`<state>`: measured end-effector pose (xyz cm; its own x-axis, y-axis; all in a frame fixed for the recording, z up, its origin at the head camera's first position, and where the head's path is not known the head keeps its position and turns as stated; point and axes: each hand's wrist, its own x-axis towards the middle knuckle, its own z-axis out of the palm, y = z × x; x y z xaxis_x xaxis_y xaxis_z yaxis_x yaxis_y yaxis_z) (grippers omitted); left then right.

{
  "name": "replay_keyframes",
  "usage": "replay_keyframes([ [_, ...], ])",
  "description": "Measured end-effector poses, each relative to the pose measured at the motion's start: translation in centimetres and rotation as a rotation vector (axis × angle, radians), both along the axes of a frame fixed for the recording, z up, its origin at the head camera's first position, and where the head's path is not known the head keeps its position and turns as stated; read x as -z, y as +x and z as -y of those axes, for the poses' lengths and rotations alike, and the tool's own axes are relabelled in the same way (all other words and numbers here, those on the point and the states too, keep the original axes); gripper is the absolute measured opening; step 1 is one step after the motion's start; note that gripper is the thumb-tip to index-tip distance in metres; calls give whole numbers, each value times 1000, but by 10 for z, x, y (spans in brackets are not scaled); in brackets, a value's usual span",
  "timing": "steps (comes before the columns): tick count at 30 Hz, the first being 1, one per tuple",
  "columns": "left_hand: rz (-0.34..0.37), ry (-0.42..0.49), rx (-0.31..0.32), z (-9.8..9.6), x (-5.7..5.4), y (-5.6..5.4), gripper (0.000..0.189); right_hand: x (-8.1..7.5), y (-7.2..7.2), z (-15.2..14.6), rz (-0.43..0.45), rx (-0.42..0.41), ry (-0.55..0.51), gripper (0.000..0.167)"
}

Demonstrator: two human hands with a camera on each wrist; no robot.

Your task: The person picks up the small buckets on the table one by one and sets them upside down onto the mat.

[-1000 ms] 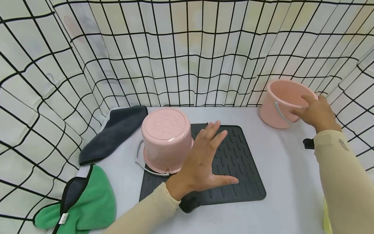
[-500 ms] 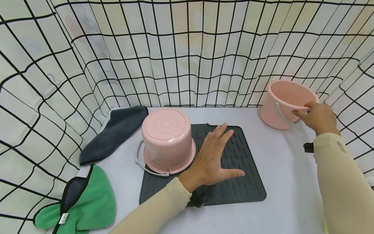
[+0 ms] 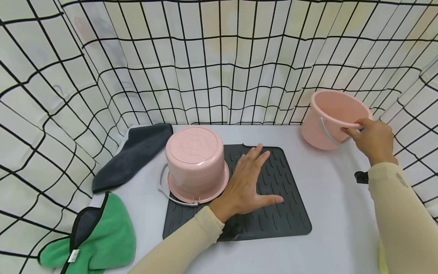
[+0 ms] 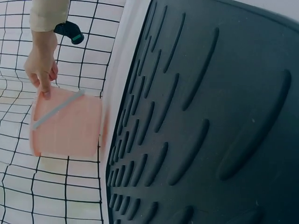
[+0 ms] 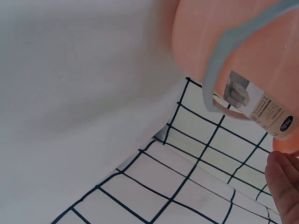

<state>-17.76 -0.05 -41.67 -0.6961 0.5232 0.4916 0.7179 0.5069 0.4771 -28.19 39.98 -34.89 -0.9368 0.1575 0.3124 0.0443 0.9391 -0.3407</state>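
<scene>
My right hand (image 3: 373, 139) pinches the rim of an upright pink bucket (image 3: 319, 127) at the back right, thumb outside and fingers over the edge. The bucket has a pale grey handle (image 3: 327, 131) hanging down its side; a printed label (image 5: 254, 100) shows on it in the right wrist view. A second pink bucket (image 3: 196, 163) stands upside down on the left of a dark ridged mat (image 3: 280, 198), its handle lying out to the left. Above the mat, just right of that bucket, my left hand (image 3: 241, 186) is spread with nothing in it.
A dark grey cloth (image 3: 133, 156) lies at the back left, and a green cloth with black edging (image 3: 113, 232) in front of it. Black wire grid (image 3: 219, 68) walls the white table at the back and sides. Something yellow (image 3: 382, 257) shows beside the right sleeve.
My right hand has closed onto the rim of the right bucket, which has shifted slightly left. My left hand has moved a little right, away from the upturned bucket, still spread.
</scene>
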Motion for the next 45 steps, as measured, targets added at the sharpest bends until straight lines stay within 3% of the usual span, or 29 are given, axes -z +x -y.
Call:
replay_keyframes([
  [7,19,13,-9,0,5,-2,117,-17,19,11,-104,-47,31,46],
  [17,68,28,-21,0,6,-4,116,-29,61,22,-202,-36,-77,37],
  [22,77,43,-22,0,7,-4,115,-25,79,28,-196,-80,-240,39],
  [28,75,45,-21,-1,8,-5,116,-16,94,35,-208,-178,-561,29],
  [33,99,42,-22,0,8,-5,116,-11,104,41,-236,-263,-636,34],
  [38,133,46,-21,1,8,-5,115,-8,111,49,-273,-418,-846,36],
  [45,182,76,-25,3,9,-6,112,-9,120,56,-259,-447,-896,36],
])
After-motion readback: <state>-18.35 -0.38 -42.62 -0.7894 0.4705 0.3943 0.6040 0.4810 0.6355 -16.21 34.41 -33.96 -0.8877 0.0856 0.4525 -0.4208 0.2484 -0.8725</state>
